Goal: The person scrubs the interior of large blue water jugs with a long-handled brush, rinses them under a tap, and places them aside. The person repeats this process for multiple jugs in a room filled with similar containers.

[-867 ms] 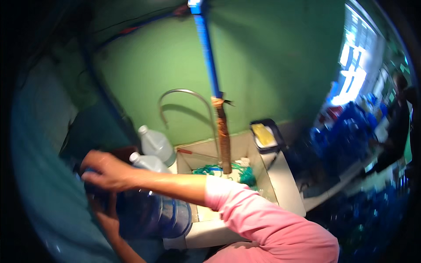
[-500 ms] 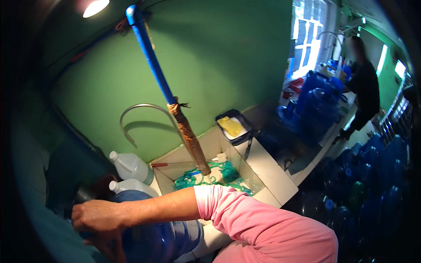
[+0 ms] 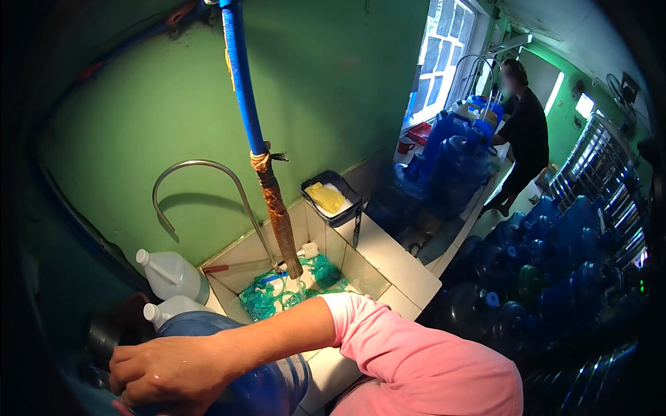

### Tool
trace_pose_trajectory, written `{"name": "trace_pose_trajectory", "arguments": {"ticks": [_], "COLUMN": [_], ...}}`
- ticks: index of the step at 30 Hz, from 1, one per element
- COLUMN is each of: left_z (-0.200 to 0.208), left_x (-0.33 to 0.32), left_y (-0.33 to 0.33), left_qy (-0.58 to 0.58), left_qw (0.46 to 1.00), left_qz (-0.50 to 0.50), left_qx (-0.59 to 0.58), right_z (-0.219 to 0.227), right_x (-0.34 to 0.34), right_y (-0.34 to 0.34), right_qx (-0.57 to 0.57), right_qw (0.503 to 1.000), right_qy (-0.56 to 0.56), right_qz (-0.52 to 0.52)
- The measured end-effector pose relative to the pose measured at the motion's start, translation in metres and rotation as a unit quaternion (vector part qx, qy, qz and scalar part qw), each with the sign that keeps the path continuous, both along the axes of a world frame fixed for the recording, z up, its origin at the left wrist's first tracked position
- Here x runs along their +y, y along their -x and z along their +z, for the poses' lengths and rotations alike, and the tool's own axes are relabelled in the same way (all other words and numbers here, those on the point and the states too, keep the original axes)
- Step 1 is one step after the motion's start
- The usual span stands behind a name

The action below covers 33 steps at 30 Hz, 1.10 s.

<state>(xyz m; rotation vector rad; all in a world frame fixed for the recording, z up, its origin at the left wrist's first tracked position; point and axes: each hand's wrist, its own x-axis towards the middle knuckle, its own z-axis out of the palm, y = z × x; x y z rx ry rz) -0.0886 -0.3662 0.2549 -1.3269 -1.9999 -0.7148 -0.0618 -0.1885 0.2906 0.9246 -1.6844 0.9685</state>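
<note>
A large blue water jug (image 3: 243,388) lies tilted at the lower left, its ridged side toward the sink and its mouth end hidden. My right arm, in a pink sleeve, crosses over it from the lower right. My right hand (image 3: 170,371) is wet, with its fingers curled over the jug's left end; the exact spot they grip is covered. A small bit of what looks like my left hand (image 3: 121,408) shows below it at the frame's edge, its fingers mostly hidden. Two white plastic jugs, one upright jug (image 3: 173,276) and one partly covered jug (image 3: 173,308), stand just behind.
A tiled sink (image 3: 374,274) holds green netting (image 3: 322,272). Above it hang a blue pipe (image 3: 243,76) with a brown wrapped end and a curved metal spout (image 3: 198,163). A dark tray (image 3: 336,197) with a yellow cloth sits beyond. Several blue jugs (image 3: 451,166) and a person (image 3: 524,132) are farther right.
The view has shifted, so the sink and wall things sit farther left and more of the right side shows. My right hand stays at the jug's left end.
</note>
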Motion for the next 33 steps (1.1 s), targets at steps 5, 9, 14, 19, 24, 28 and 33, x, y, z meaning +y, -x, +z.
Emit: {"name": "trace_pose_trajectory", "arguments": {"ticks": [5, 9, 14, 19, 24, 28, 33], "left_z": [-0.009, -0.012, -0.014, -0.016, 0.003, 0.022, -0.008], "left_x": [-0.006, -0.004, -0.001, -0.002, 0.006, 0.018, 0.044], "left_y": [0.009, 0.006, 0.004, 0.004, -0.010, -0.023, -0.036], "left_qy": [-0.133, -0.116, -0.092, -0.080, -0.100, -0.178, -0.209], "left_qw": [0.956, 0.977, 0.973, 0.977, 0.991, 0.940, 0.922], "left_qz": [-0.091, -0.099, -0.123, -0.111, -0.093, -0.273, -0.294], "left_qx": [-0.246, -0.150, -0.170, -0.162, -0.006, -0.101, -0.140], "right_z": [-0.006, -0.010, -0.017, -0.023, -0.026, -0.023, 0.004], "right_x": [0.000, 0.003, 0.000, -0.009, 0.004, 0.063, 0.134], "right_y": [-0.010, -0.013, -0.012, -0.027, -0.058, -0.110, -0.258], "right_qx": [-0.081, -0.006, 0.040, 0.097, -0.227, -0.082, -0.021], "right_qw": [0.996, 0.999, 0.995, 0.982, 0.970, 0.983, 0.927], "right_qy": [-0.032, -0.035, -0.043, 0.028, 0.053, 0.110, 0.135], "right_qz": [-0.024, -0.029, -0.086, -0.158, -0.076, -0.124, -0.350]}}
